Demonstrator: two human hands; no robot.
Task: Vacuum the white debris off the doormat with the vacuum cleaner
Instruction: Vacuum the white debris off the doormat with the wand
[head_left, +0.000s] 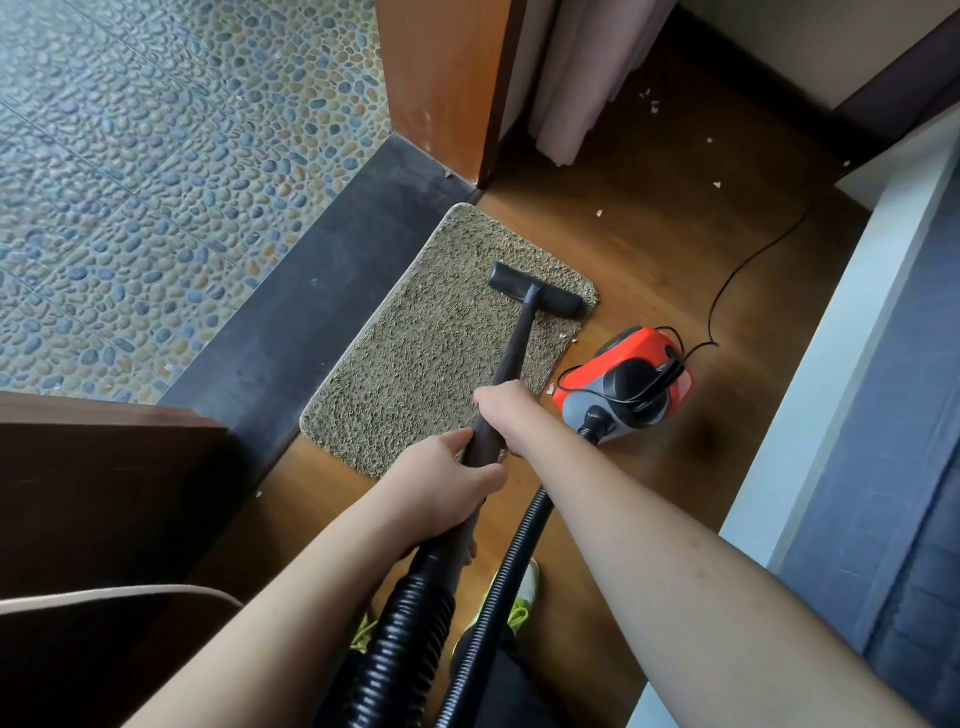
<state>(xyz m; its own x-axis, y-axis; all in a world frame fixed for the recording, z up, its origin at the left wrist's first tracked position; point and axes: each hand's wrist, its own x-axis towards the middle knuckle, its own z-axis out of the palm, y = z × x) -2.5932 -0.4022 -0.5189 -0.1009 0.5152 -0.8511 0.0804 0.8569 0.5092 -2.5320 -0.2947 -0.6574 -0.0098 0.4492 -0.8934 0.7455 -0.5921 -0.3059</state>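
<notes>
Both hands grip the vacuum wand (511, 364), working the floor nozzle (537, 291) across the doormat's (415, 353) far right corner.

Head view: left hand (441, 483) and right hand (501, 415) curl round the wand; white debris (566, 339) lies at the mat's right edge, so the next pass likely needs a pull back along it. Wooden floor (675, 249), red canister (628, 382) beside, pebble tiles (156, 156) beyond the threshold.
</notes>
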